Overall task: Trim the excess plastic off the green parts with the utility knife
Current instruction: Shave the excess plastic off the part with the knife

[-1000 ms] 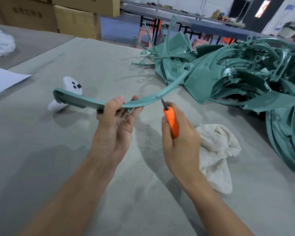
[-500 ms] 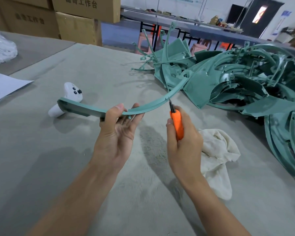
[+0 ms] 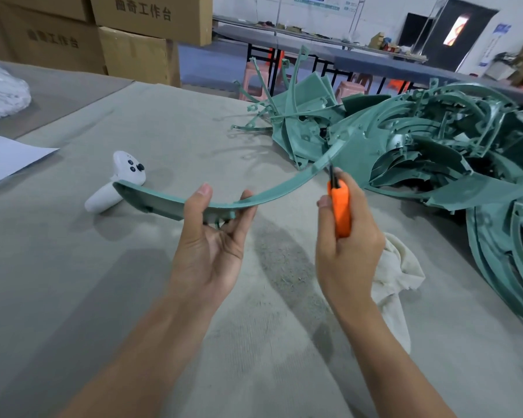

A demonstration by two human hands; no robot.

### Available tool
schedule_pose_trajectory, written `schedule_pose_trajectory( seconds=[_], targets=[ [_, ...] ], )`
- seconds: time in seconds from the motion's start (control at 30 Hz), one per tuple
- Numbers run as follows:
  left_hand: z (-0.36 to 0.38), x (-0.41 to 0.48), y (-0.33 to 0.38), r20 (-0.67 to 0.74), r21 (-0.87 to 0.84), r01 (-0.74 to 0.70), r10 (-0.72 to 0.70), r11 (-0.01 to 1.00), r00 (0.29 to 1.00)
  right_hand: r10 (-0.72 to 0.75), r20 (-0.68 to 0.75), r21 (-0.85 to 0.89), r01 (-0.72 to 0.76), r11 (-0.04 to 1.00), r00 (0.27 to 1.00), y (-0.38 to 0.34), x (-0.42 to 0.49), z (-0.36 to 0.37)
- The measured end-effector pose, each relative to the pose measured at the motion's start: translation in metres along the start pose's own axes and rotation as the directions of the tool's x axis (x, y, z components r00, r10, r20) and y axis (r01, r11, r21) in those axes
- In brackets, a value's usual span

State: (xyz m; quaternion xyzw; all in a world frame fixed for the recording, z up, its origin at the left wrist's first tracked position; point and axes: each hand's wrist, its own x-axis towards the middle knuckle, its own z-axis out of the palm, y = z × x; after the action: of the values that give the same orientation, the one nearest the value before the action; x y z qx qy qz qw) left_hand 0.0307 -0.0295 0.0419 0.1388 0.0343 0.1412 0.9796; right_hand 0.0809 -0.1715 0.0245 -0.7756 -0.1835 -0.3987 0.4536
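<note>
A long curved green part (image 3: 287,184) arcs above the grey table, from beside the white controller up toward the pile at the right. My left hand (image 3: 212,245) grips it near its middle, palm up, thumb and fingers on its edge. My right hand (image 3: 347,248) holds the orange utility knife (image 3: 340,211) upright. Its dark blade touches the lower edge of the part near the part's right end. A big heap of green parts (image 3: 435,152) lies at the back right.
A white handheld controller (image 3: 118,182) lies on the felt-covered table (image 3: 73,282) behind the part's left end. A crumpled white cloth (image 3: 399,279) sits under my right wrist. White paper (image 3: 3,158) is at the left edge, cardboard boxes (image 3: 139,52) behind. Fine shavings dust the felt between my hands.
The knife has slid along the part's lower edge, up and to the right toward its far end. My left hand keeps the same grip on the part.
</note>
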Motion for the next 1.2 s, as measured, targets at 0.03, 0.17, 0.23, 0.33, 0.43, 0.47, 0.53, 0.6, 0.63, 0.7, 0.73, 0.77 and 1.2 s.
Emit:
schedule_pose_trajectory(
  seconds=[0.03,0.17,0.23,0.33,0.43,0.47,0.53,0.6,0.63,0.7,0.73,0.77,1.2],
  targets=[
    [0.001,0.0,-0.001,-0.02,-0.016,0.021,-0.021,1.0,1.0,0.0,-0.006,-0.011,0.0,1.0,1.0,0.002,0.003,-0.002],
    [-0.003,0.0,0.0,-0.069,-0.097,0.117,-0.124,0.988,0.99,-0.011,0.015,-0.03,0.012,0.999,1.0,0.004,0.003,-0.002],
    [-0.005,-0.001,0.0,-0.061,-0.157,0.178,-0.189,0.971,0.98,-0.034,0.029,-0.04,0.036,0.999,0.999,0.001,0.0,0.0],
    [-0.006,-0.001,0.001,-0.051,-0.194,0.207,-0.221,0.959,0.974,-0.078,0.043,-0.02,0.078,0.997,0.996,-0.002,-0.005,0.003],
    [-0.007,-0.001,0.001,-0.038,-0.211,0.204,-0.216,0.956,0.976,-0.139,0.069,-0.036,0.142,0.989,0.988,-0.004,-0.013,0.007],
    [-0.007,-0.001,0.002,-0.029,-0.216,0.206,-0.217,0.954,0.976,-0.157,0.087,-0.045,0.162,0.986,0.984,-0.005,-0.016,0.008],
    [-0.008,0.0,0.002,-0.028,-0.206,0.208,-0.218,0.956,0.975,-0.179,0.119,-0.052,0.186,0.981,0.977,-0.008,-0.022,0.009],
    [-0.011,0.001,0.002,-0.029,-0.194,0.207,-0.217,0.959,0.976,-0.193,0.134,-0.055,0.201,0.978,0.972,-0.01,-0.026,0.011],
    [-0.012,0.002,0.003,-0.022,-0.194,0.207,-0.216,0.959,0.976,-0.208,0.143,-0.058,0.218,0.974,0.968,-0.012,-0.027,0.011],
    [-0.014,0.003,0.002,-0.001,-0.183,0.211,-0.215,0.96,0.977,-0.249,0.178,-0.064,0.264,0.962,0.952,-0.016,-0.032,0.013],
    [-0.014,0.003,0.001,0.019,-0.172,0.211,-0.211,0.962,0.977,-0.27,0.204,-0.07,0.289,0.955,0.941,-0.019,-0.034,0.014],
    [-0.015,0.003,0.001,0.03,-0.143,0.201,-0.199,0.969,0.98,-0.287,0.225,-0.075,0.311,0.948,0.931,-0.021,-0.036,0.014],
    [-0.014,0.001,0.002,-0.005,-0.192,0.2,-0.204,0.961,0.979,-0.209,0.146,-0.078,0.222,0.972,0.967,-0.016,-0.028,0.01]
  ],
)
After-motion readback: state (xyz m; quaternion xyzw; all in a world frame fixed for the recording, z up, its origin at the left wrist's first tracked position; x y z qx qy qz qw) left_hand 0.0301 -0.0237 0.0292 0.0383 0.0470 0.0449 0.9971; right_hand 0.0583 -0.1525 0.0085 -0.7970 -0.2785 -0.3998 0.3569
